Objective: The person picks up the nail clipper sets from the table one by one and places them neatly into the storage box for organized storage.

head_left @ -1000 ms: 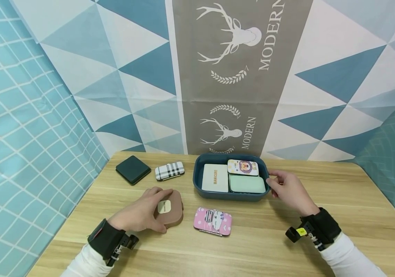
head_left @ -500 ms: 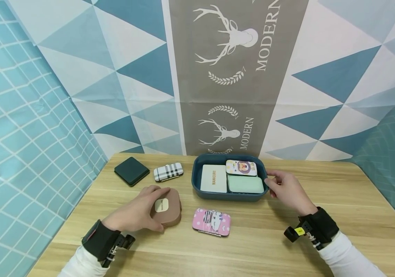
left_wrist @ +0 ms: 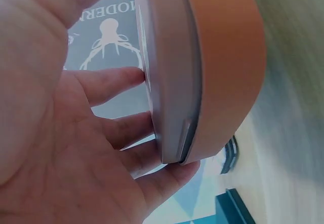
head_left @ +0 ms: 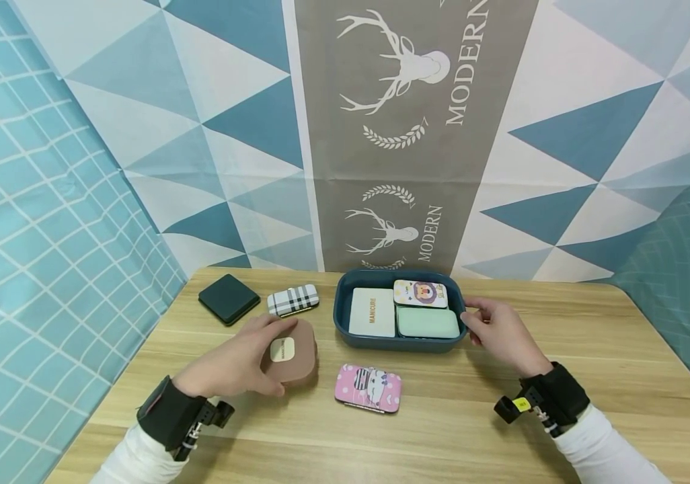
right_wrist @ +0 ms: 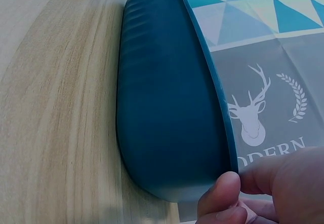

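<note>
My left hand (head_left: 239,356) grips a brown manicure case (head_left: 301,356) with a cream label, thumb on the near side and fingers at the far edge. In the left wrist view the case (left_wrist: 228,67) stands on edge against the fingertips, its seam showing. At the right end of a dark blue basket (head_left: 393,343), my right hand (head_left: 505,336) pinches the rim between thumb and fingers. Inside the basket lie a cream box (head_left: 372,316) lettered MANICURE, a lion-print tin (head_left: 420,294) and a mint green case (head_left: 428,323).
A pink cat-print case (head_left: 368,388) lies in front of the basket. Toward the back left are a black-and-white plaid case (head_left: 293,299) and a dark green square case (head_left: 228,299). Patterned cloth (head_left: 248,148) rises behind the wooden table (head_left: 442,437).
My left hand has raised the brown case slightly and shifted it toward the back of the table. The right hand keeps its place on the basket rim.
</note>
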`<state>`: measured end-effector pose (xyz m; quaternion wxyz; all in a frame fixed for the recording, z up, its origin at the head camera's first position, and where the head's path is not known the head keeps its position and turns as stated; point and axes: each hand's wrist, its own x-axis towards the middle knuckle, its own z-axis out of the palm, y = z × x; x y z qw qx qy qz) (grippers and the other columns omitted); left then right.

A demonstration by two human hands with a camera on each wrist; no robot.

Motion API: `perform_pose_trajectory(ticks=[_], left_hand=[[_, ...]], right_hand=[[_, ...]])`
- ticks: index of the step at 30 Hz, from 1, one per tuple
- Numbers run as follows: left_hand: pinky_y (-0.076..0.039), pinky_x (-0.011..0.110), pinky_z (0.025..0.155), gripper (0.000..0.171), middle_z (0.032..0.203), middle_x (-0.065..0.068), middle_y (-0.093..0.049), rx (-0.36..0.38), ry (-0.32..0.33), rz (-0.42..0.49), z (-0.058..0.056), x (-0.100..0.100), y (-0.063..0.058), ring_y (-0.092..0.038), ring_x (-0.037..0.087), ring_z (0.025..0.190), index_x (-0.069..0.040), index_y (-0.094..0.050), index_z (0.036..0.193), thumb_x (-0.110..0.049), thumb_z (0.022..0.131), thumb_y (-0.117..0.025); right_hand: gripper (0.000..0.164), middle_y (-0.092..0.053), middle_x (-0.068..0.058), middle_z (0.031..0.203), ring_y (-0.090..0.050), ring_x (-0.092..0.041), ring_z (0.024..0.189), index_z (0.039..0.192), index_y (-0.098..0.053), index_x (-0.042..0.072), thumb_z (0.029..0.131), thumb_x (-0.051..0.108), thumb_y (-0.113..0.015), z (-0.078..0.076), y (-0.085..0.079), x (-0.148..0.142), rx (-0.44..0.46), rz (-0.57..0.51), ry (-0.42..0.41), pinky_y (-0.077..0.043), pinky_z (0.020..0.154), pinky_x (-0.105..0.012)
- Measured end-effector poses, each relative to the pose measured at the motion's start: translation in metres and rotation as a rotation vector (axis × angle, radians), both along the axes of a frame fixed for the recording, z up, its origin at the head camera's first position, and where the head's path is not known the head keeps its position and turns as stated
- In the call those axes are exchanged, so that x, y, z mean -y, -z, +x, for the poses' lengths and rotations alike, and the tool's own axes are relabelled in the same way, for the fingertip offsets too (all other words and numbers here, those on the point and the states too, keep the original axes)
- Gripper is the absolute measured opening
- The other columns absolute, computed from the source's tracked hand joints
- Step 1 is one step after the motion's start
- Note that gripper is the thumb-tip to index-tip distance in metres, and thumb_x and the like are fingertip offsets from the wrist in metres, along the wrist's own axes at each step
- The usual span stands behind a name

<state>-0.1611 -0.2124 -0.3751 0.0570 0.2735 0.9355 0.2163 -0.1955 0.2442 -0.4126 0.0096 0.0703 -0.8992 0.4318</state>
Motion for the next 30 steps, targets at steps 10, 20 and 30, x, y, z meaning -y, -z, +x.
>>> perform_pose_trajectory(ticks=[10, 20, 30], left_hand=[[-0.042, 0.033, 0.098, 0.107, 0.14, 0.001, -0.037, -0.081, 0.03, -0.034, -0.005, -0.006, -0.016, -0.037, 0.011, 0.125, -0.01, -0.036, 0.148, -0.038, 0.059, -0.089], [-0.044, 0.032, 0.092, 0.107, 0.138, 0.0, -0.039, -0.11, 0.068, -0.04, -0.015, -0.019, -0.031, -0.039, 0.014, 0.119, -0.017, -0.032, 0.15, -0.041, 0.061, -0.087], [-0.043, 0.033, 0.093, 0.105, 0.142, 0.0, -0.037, -0.092, 0.088, -0.059, -0.025, -0.034, -0.041, -0.038, 0.015, 0.124, -0.016, -0.031, 0.151, -0.044, 0.065, -0.085]], right_hand=[[0.044, -0.058, -0.008, 0.069, -0.056, -0.023, 0.058, 0.137, -0.05, 0.003, 0.098, 0.024, -0.055, 0.0, 0.0, -0.001, 0.002, 0.0, -0.005, -0.033, 0.044, -0.029], [0.044, -0.059, -0.007, 0.069, -0.056, -0.022, 0.058, 0.136, -0.05, 0.002, 0.098, 0.023, -0.055, 0.0, -0.001, 0.0, 0.001, 0.001, -0.005, -0.033, 0.043, -0.029], [0.042, -0.058, -0.007, 0.069, -0.055, -0.022, 0.058, 0.135, -0.051, 0.002, 0.098, 0.021, -0.055, 0.001, -0.001, 0.0, -0.012, 0.0, -0.01, -0.034, 0.044, -0.028]])
